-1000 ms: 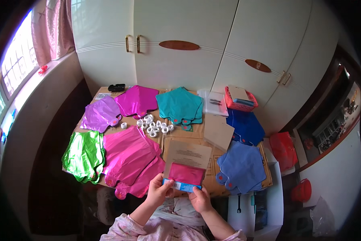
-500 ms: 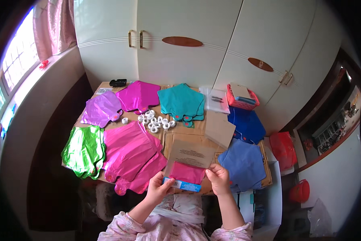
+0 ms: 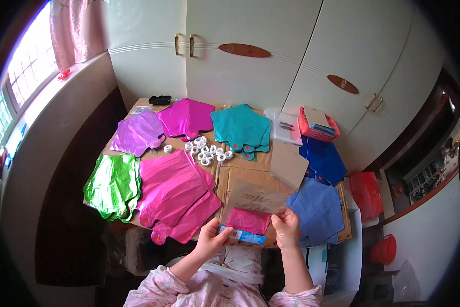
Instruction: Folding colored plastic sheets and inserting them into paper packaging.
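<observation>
Above the near edge of the table, both my hands hold a clear plastic packet with a folded pink foil piece inside. A blue label strip runs along its lower edge. My left hand is closed on the lower left corner, thumb lying over the label. At the right edge, my right hand pinches the clear plastic between thumb and fingers. Large pink foil sheets lie left of the packet, and light blue sheets lie beside my right hand.
Other foil stacks are green, lilac, magenta, teal and dark blue. Several white rings sit mid-table. Clear bags, a grey-brown card and a red basket stand toward the right.
The whole view has shifted slightly, so the table's things appear farther right. Both hands keep their hold on the packet, with little visible change in their grip.
</observation>
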The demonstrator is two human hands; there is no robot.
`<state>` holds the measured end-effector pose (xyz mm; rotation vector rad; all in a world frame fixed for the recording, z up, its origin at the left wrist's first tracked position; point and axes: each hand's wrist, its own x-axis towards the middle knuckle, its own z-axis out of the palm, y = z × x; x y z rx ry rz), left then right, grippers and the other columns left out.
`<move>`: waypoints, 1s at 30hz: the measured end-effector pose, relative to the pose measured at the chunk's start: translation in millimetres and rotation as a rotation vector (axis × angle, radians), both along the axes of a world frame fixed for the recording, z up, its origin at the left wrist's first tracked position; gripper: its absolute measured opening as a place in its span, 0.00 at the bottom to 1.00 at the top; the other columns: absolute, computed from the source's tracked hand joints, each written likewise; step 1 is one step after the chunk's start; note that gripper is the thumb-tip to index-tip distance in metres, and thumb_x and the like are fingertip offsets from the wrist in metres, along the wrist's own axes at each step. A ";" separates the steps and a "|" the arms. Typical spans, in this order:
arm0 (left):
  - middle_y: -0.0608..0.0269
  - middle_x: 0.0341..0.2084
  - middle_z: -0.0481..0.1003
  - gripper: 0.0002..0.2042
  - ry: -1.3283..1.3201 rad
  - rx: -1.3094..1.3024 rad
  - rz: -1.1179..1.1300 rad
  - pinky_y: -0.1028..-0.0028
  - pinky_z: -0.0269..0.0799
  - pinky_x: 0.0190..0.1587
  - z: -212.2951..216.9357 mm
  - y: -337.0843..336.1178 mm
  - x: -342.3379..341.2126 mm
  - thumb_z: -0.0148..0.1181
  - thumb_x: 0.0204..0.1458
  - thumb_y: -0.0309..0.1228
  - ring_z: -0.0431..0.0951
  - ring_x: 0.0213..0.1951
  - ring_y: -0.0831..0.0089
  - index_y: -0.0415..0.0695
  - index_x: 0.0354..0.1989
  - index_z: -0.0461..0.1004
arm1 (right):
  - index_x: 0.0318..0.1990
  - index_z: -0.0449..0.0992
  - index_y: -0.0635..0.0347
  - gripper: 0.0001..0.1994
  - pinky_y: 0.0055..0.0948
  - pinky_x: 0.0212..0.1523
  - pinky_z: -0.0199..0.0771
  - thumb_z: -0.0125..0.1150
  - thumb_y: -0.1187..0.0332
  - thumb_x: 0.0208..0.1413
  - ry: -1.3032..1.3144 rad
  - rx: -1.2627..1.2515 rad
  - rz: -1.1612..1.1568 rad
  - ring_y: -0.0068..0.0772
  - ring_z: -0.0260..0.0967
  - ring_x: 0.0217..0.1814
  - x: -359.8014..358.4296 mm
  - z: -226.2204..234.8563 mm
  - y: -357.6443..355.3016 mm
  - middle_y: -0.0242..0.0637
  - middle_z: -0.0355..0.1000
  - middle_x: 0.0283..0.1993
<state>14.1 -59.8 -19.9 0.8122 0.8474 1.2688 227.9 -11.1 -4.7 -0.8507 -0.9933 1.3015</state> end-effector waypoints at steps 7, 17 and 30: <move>0.70 0.22 0.72 0.05 -0.102 -0.010 0.052 0.81 0.66 0.19 -5.5 1.2 -3.1 0.57 0.56 0.26 0.70 0.19 0.84 0.44 0.36 0.67 | 0.45 0.69 0.61 0.12 0.17 0.45 0.65 0.57 0.76 0.53 0.106 -0.131 0.188 0.14 0.65 0.42 -5.0 6.8 -3.6 0.28 0.70 0.41; 0.69 0.24 0.74 0.05 0.002 0.047 0.158 0.83 0.69 0.21 2.9 1.4 3.3 0.58 0.55 0.25 0.72 0.21 0.85 0.43 0.34 0.67 | 0.51 0.71 0.65 0.13 0.20 0.48 0.68 0.54 0.72 0.59 -0.030 -0.157 0.433 0.20 0.69 0.44 -1.4 -15.4 -29.3 0.33 0.73 0.43; 0.68 0.27 0.74 0.05 -0.083 0.054 0.117 0.82 0.72 0.29 3.3 5.1 0.6 0.58 0.55 0.26 0.73 0.27 0.85 0.41 0.35 0.68 | 0.37 0.72 0.65 0.08 0.21 0.38 0.73 0.54 0.68 0.60 -0.150 -0.017 0.192 0.20 0.72 0.34 -22.9 5.8 -35.2 0.34 0.74 0.35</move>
